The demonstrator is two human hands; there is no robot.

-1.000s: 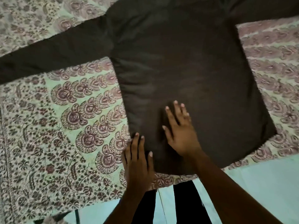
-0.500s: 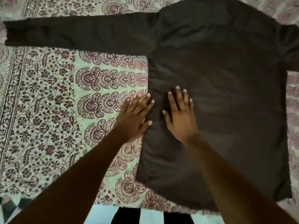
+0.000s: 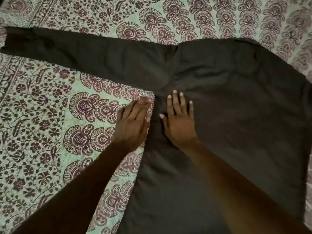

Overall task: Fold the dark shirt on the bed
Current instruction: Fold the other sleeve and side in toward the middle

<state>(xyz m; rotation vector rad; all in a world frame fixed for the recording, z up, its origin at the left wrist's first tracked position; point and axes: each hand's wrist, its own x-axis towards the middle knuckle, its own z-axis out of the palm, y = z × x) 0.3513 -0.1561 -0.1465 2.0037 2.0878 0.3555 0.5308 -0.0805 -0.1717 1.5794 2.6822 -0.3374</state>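
dark shirt lies spread flat on the patterned bed cover, body filling the near right, fabric plain with soft creases near the armpit. right hand lies palm down on it, fingers spread, holding nothing; left hand flat on the cover at the shirt's left side edge, fingers together. farther off, one long sleeve stretches straight out to the left.

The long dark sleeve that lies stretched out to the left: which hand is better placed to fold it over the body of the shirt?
Probably the left hand. It rests on the patterned bedsheet beside the shirt's edge, on the long dark sleeve's side. The right hand lies flat on the dark shirt body, holding it.
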